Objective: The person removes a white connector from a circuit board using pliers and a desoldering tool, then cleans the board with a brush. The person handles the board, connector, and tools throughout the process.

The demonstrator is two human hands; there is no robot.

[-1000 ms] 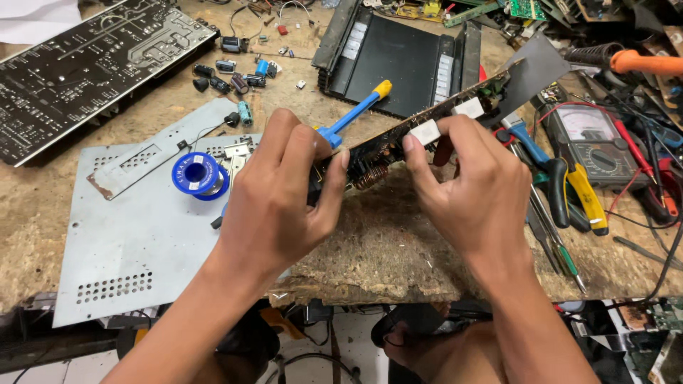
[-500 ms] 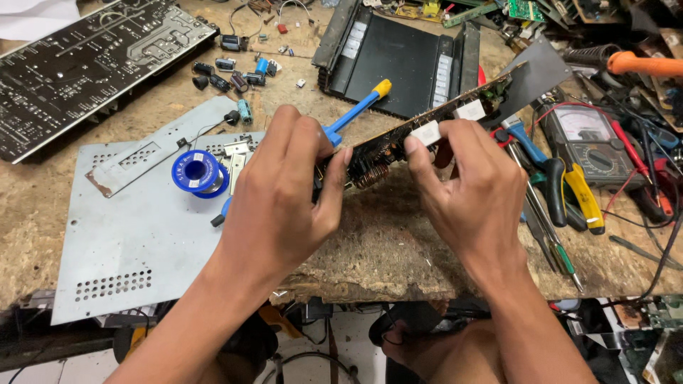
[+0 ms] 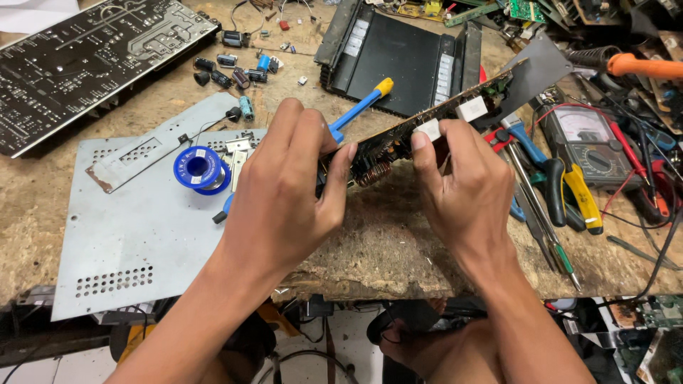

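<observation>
Both my hands hold a long dark circuit board (image 3: 455,107) on edge above the wooden bench (image 3: 398,235). My left hand (image 3: 284,185) grips its near end, close to a copper coil (image 3: 373,173). My right hand (image 3: 466,181) pinches the board's middle beside small white blocks (image 3: 471,108). A blue tool with a yellow tip (image 3: 363,103) lies behind my left hand, partly hidden by it.
A grey perforated metal plate (image 3: 121,235) lies at left with a blue solder spool (image 3: 200,168) on it. A large black circuit board (image 3: 85,57) sits far left, a black casing (image 3: 398,50) behind. Pliers (image 3: 569,185), a multimeter (image 3: 590,146), screwdrivers and wires crowd the right.
The hands and the board stay in nearly the same place. My right fingers have shifted slightly along the board's edge.
</observation>
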